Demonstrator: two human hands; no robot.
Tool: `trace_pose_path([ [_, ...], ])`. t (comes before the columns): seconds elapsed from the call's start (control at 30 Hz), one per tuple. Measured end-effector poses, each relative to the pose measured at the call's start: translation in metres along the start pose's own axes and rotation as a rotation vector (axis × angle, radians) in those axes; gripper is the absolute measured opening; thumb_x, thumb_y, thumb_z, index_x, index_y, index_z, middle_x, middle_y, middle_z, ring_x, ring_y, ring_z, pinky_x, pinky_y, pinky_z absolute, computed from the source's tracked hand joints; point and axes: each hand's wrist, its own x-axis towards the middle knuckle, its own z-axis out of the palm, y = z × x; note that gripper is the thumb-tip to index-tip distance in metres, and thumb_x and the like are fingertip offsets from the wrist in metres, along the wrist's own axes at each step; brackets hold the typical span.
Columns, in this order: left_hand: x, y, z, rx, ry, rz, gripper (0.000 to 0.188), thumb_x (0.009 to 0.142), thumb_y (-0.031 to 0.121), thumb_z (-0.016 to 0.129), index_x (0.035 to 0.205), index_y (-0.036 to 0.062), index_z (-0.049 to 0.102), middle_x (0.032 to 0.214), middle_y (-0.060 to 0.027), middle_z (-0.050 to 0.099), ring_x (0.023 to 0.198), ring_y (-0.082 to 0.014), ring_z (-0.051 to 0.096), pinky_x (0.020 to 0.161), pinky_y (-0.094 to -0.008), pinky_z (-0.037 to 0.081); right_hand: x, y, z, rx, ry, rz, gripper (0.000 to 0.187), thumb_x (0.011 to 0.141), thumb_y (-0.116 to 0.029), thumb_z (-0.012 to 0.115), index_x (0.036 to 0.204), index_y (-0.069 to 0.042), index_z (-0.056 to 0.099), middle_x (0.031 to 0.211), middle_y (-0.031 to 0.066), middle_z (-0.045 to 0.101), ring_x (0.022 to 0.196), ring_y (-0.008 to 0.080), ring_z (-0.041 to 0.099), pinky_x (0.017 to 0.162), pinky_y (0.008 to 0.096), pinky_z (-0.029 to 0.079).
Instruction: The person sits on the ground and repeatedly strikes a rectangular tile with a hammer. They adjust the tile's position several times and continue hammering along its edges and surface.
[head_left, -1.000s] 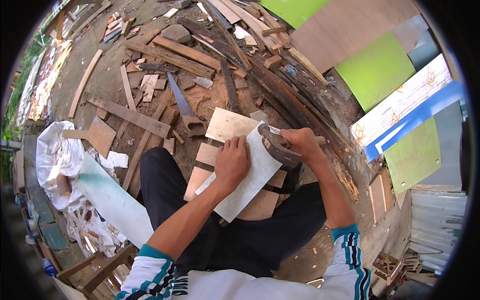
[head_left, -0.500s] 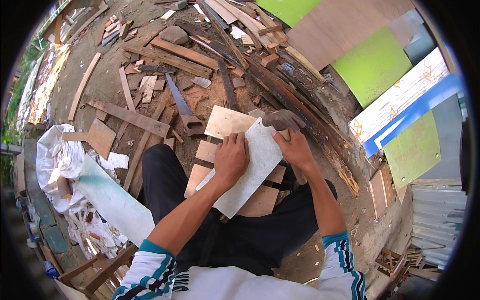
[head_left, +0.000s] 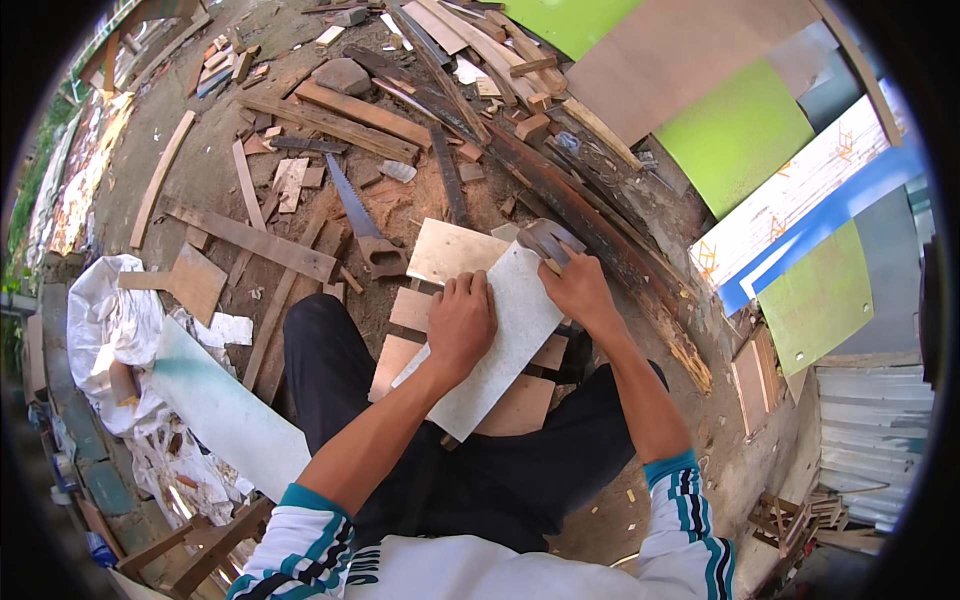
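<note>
A pale grey flat metal sheet (head_left: 510, 335) lies slanted across several wooden boards (head_left: 458, 250) between my knees. My left hand (head_left: 462, 325) is closed at the sheet's left edge, knuckles up; its fingertips are hidden. In my right hand (head_left: 580, 295) is a claw hammer (head_left: 548, 240), gripped high on the handle close to the head. The hammer head sits over the sheet's far right corner; whether it touches the sheet I cannot tell. Most of the handle is hidden behind my hand and wrist.
A handsaw (head_left: 365, 220) rests on the dirt just beyond the boards. Long dark timbers (head_left: 570, 205) run along the right. Left of my knee are another pale sheet (head_left: 225, 395) and a white sack (head_left: 115, 310). Coloured panels (head_left: 735, 140) lean at the far right.
The hammer head has shifted a little left and turned, coming closer over the sheet's far corner. My left hand and the sheet stay nearly in place.
</note>
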Motion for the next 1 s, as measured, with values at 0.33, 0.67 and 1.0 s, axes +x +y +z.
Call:
trace_pose_path([
  [0.33, 0.007, 0.003, -0.001, 0.019, -0.005, 0.002, 0.017, 0.101, 0.019, 0.055, 0.109, 0.0041, 0.059, 0.105, -0.013, 0.063, 0.095, -0.0311, 0.062, 0.082, -0.0436, 0.049, 0.002, -0.001, 0.001, 0.023, 0.149, -0.09, 0.019, 0.086, -0.019, 0.072, 0.089, 0.0, 0.071, 0.082, 0.0198, 0.071, 0.073, 0.0414, 0.07, 0.065, 0.0455, 0.056],
  [0.67, 0.0, 0.007, 0.003, 0.001, -0.02, 0.023, 0.02, 0.101, 0.018, 0.055, 0.114, 0.0036, 0.059, 0.106, -0.0127, 0.063, 0.099, -0.0311, 0.061, 0.084, -0.0435, 0.048, 0.006, 0.026, -0.005, 0.025, 0.132, -0.3, 0.023, 0.086, -0.023, 0.073, 0.102, -0.007, 0.072, 0.086, 0.0172, 0.072, 0.072, 0.0411, 0.068, 0.068, 0.0417, 0.058],
  [1.0, 0.003, 0.0, 0.003, 0.025, 0.041, 0.035, 0.018, 0.1, 0.016, 0.055, 0.111, 0.0037, 0.06, 0.104, -0.0126, 0.064, 0.1, -0.0302, 0.06, 0.086, -0.0431, 0.046, 0.011, 0.025, -0.018, 0.147, 0.147, -0.459, 0.02, 0.084, -0.02, 0.074, 0.097, -0.006, 0.075, 0.08, 0.0173, 0.073, 0.074, 0.0368, 0.071, 0.067, 0.0407, 0.057],
])
